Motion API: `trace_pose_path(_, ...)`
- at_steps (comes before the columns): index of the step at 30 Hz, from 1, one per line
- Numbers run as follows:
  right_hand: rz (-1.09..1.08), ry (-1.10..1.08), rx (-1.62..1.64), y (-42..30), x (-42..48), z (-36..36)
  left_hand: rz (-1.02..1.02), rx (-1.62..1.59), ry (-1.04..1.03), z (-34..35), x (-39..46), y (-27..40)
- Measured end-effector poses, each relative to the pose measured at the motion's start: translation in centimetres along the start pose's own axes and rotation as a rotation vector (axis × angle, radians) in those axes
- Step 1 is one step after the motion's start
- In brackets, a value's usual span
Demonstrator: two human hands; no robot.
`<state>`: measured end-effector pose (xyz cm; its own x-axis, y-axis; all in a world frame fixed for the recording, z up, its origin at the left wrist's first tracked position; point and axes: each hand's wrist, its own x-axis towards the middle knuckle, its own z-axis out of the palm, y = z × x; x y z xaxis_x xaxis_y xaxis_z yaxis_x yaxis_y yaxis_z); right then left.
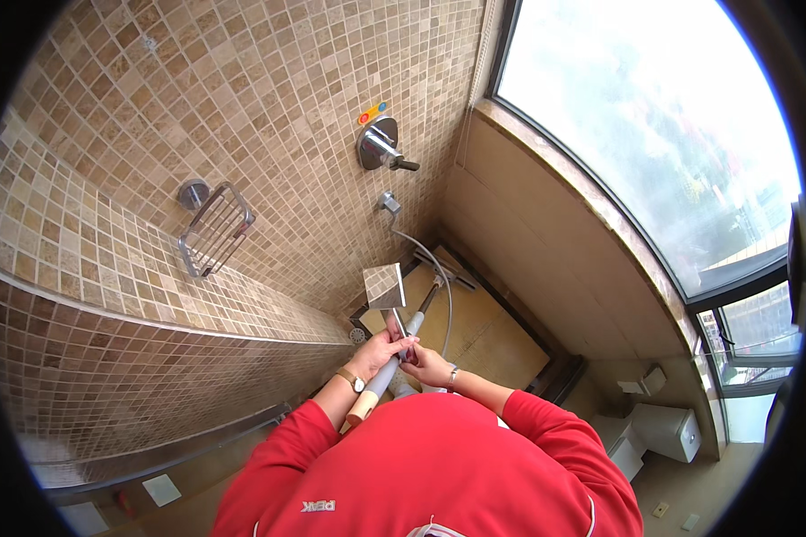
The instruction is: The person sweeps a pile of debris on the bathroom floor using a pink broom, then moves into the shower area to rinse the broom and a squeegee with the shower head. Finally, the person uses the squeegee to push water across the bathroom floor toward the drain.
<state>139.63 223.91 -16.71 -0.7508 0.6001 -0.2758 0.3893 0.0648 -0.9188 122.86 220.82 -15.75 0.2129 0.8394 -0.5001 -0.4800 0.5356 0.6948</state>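
My left hand [376, 356], with a watch on its wrist, grips the handle of a chrome hand shower [384, 285]. Its square head points away from me and mirrors the wall tiles. The fingers of my right hand [430, 368] close around the lower end of that handle; the exact hold is partly hidden. Under both hands slants a grey-wrapped pole [381, 381], its wood-coloured end close to my left forearm. A wide floor squeegee or mop head [453, 274] is at the pole's far end, on the floor. The metal shower hose [433, 258] loops down past the pole.
Mosaic tiles cover the wall [295, 134], which bears a mixer valve [379, 144], a hose outlet [388, 203] and a projecting wire soap basket [216, 231]. A floor drain [356, 335] lies in the corner. Right are a window [645, 121], stone ledge [577, 171] and toilet [665, 433].
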Motion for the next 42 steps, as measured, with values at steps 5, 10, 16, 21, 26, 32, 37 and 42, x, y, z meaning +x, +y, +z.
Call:
trace_pose_path(5, -0.006, -0.454, -0.577, -1.5, 4.1, -9.0, 0.055, 0.154, 0.040, 0.5, -0.6, 0.0)
trace_pose_path(10, -0.182, 0.258, -0.556, -6.0, 14.9, -17.5, 0.034, 0.155, 0.054, -0.4, -1.6, -0.7)
trace_pose_path(16, -0.095, 0.463, -0.690, -8.4, 26.8, -22.6, 0.035, 0.244, 0.039, 0.4, -1.8, -1.0)
trace_pose_path(21, 0.124, 0.388, -0.665, -6.2, 30.9, -23.9, 0.017, 0.237, 0.048, 1.0, -1.8, -1.4)
trace_pose_path(26, 0.008, 0.403, -0.624, -5.0, 30.7, -24.1, 0.007, 0.249, 0.064, 2.0, -1.5, -0.6)
trace_pose_path(32, -0.048, 0.389, -0.539, -5.2, 30.0, -24.6, 0.070, 0.331, 0.078, 3.0, 0.9, 1.0)
trace_pose_path(37, 0.008, 0.289, -0.512, -5.4, 28.9, -25.6, 0.050, 0.394, 0.064, 3.2, 3.1, 1.0)
trace_pose_path(42, -0.093, 0.309, -0.530, -4.9, 28.3, -25.8, 0.056, 0.367, 0.072, 3.7, 4.4, 1.0)
